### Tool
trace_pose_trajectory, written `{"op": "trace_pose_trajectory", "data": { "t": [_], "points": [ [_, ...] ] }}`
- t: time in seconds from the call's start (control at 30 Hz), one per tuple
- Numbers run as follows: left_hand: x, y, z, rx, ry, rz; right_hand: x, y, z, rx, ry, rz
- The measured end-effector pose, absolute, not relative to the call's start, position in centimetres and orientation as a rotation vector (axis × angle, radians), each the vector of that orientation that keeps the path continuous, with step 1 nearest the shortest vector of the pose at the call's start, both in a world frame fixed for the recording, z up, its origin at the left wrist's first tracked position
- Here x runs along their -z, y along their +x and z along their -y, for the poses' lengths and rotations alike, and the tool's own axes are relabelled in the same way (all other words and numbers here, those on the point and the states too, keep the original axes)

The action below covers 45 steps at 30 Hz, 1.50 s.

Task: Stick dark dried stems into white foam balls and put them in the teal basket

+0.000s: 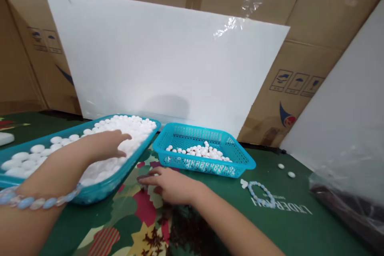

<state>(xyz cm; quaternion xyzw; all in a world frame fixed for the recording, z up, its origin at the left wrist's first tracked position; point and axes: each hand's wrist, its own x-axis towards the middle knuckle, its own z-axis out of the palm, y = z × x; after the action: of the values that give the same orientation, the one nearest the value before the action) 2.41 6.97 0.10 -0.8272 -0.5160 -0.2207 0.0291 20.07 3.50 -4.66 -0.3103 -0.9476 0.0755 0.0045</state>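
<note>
My left hand (109, 144) reaches over a long blue tray (120, 178) heaped with small white balls (135, 126). Its thumb and index finger are apart, with nothing visible between them. A bracelet of blue and clear beads (36, 202) circles that wrist. Low over the patterned cloth, between the tray and a blue basket (246, 162), is my right hand (175, 186). Its fingers are drawn together towards the left, near a small dark spot at the tips that I cannot make out. White balls with bits of reddish brown (207, 152) lie in the basket.
Small dark brown pieces (192, 228) are scattered on the green cloth (300, 232) near me. A light-blue bead bracelet (261, 194) and two loose white balls (291, 175) lie to the right. A white board (168, 56) leans against cardboard boxes (270, 120) behind.
</note>
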Motion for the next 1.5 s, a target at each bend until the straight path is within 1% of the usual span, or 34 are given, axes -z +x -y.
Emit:
{"op": "trace_pose_trajectory", "data": {
  "t": [0.13,0.3,0.47,0.6,0.77,0.9,1.03,1.2,1.3,1.5],
  "points": [
    [1.4,0.8,-7.3,0.386,-2.568,1.672,4.5,20.3,-2.9,-0.318,-0.889,3.066],
    [0.7,0.9,-6.8,0.164,-2.63,1.742,3.0,22.6,-2.7,-0.564,-0.758,3.116],
    [-0.4,1.9,-6.2,0.06,-2.62,1.83,3.9,21.7,-4.0,-0.49,-0.875,2.933],
    [-0.9,2.8,-5.8,0.057,-2.603,1.852,4.9,20.5,-4.3,-0.53,-0.849,2.988],
    [-0.7,3.6,-6.1,0.027,-2.553,1.905,4.5,21.2,-4.2,-0.606,-0.75,3.072],
    [-0.8,3.9,-5.9,0.047,-2.535,1.838,4.4,21.9,-4.5,-0.551,-0.852,2.988],
    [-1.3,3.7,-5.5,0.088,-2.53,1.806,4.5,22.6,-4.5,-0.639,-0.854,3.029],
    [-1.9,3.7,-5.5,0.086,-2.497,1.933,4.3,23.7,-3.1,-0.703,-0.862,3.07],
    [-1.4,4.0,-5.9,0.081,-2.494,1.959,4.2,24.5,-1.7,-0.702,-0.872,3.036],
    [0.0,3.0,-7.7,0.084,-2.673,1.859,4.4,25.2,0.8,-0.615,-0.947,2.9]
  ]
}}
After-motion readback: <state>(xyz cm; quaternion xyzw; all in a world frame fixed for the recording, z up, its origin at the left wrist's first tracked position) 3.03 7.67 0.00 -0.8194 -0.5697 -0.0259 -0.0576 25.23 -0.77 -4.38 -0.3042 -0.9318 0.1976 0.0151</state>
